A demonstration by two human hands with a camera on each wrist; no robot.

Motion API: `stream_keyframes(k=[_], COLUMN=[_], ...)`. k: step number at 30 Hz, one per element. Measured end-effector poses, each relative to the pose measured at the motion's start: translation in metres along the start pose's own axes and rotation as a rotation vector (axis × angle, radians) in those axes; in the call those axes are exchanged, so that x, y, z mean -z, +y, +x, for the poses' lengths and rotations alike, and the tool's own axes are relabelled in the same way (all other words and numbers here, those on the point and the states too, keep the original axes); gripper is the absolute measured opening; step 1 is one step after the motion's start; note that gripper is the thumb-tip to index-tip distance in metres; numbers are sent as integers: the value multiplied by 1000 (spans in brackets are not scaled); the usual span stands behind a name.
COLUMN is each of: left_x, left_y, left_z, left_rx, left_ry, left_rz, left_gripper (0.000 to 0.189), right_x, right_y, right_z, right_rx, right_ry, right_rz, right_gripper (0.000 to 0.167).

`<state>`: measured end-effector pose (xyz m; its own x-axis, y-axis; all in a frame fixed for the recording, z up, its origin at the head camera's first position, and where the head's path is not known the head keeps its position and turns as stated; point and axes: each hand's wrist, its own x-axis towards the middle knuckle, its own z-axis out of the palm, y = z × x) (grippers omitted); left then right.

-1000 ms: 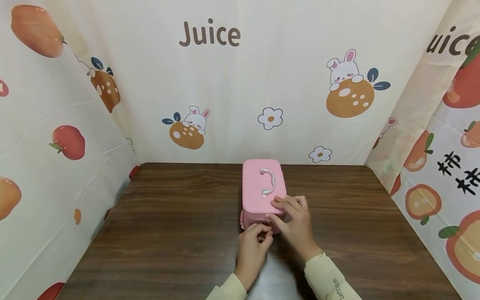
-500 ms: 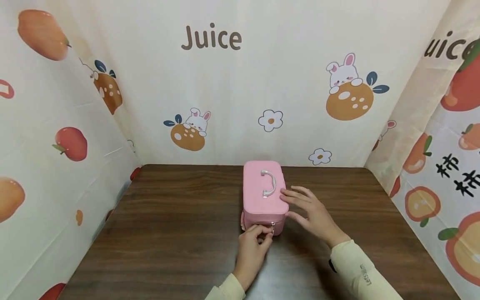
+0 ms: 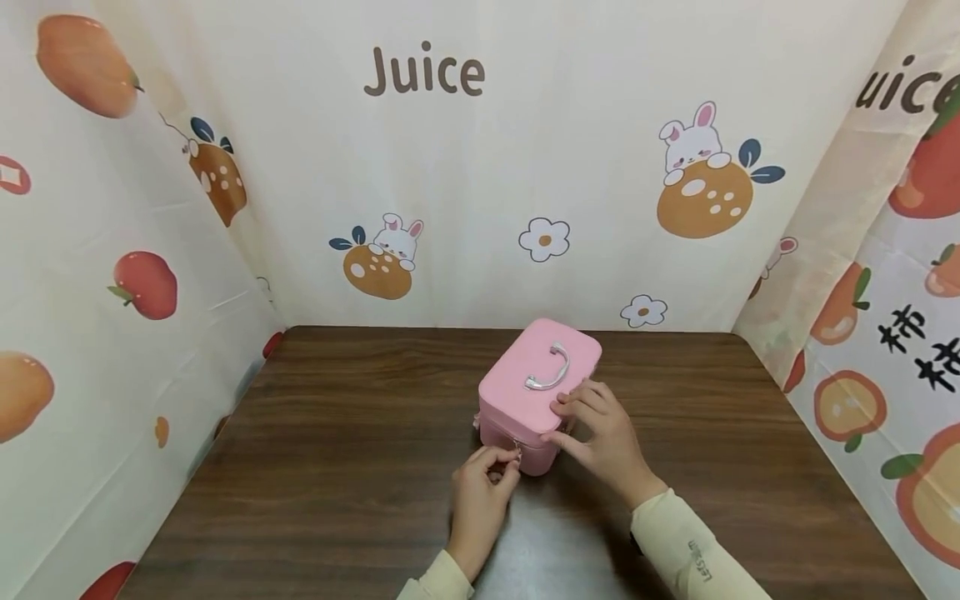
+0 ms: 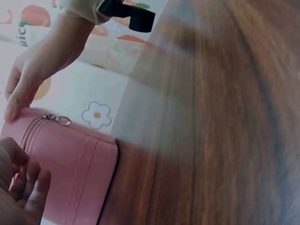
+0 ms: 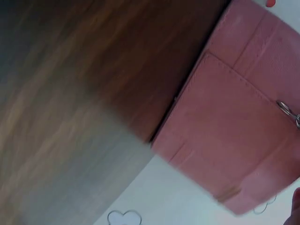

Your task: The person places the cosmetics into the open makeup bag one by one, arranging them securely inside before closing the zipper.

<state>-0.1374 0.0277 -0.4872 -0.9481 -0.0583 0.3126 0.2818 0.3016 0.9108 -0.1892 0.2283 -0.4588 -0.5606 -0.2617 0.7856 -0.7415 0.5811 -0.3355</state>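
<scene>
A pink zippered case (image 3: 521, 392) with a silver handle (image 3: 551, 375) on its lid stands on the table, turned at an angle. My left hand (image 3: 480, 504) pinches a small metal zipper pull (image 3: 517, 454) at the near end; in the left wrist view the curled fingers hide what they hold. My right hand (image 3: 606, 437) steadies the near right corner, its fingers on the lid and thumb at the edge. A second metal zipper pull with a ring (image 4: 64, 121) hangs by the right hand in the left wrist view. The right wrist view shows a pull (image 5: 287, 109) on the case's side.
The dark wooden table (image 3: 337, 500) runs back to a white curtain (image 3: 465, 167) printed with fruit, rabbits and flowers. More printed curtain hangs at the left and right sides. A dark wrist strap (image 4: 140, 19) shows at the right sleeve.
The case has turned clockwise, its far end swinging right. My right hand moved off the lid to its right side, then came back onto the corner. My left hand shifted slightly left, still at the zipper.
</scene>
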Motion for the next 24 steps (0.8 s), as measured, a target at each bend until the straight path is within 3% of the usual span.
stream_keyframes(k=[3, 12, 24], left_x=[3, 2, -7], left_y=[-2, -2, 3], left_z=[2, 2, -7], left_rx=[1, 6, -38], left_ry=[10, 25, 41], left_rz=[-12, -24, -33], left_gripper=[15, 17, 17], right_x=[-2, 8, -1], right_y=[-3, 6, -2], right_z=[-1, -1, -2], right_rx=[-6, -11, -67], right_ry=[-8, -80, -7], right_rz=[-17, 114, 67], right_gripper=[43, 34, 33])
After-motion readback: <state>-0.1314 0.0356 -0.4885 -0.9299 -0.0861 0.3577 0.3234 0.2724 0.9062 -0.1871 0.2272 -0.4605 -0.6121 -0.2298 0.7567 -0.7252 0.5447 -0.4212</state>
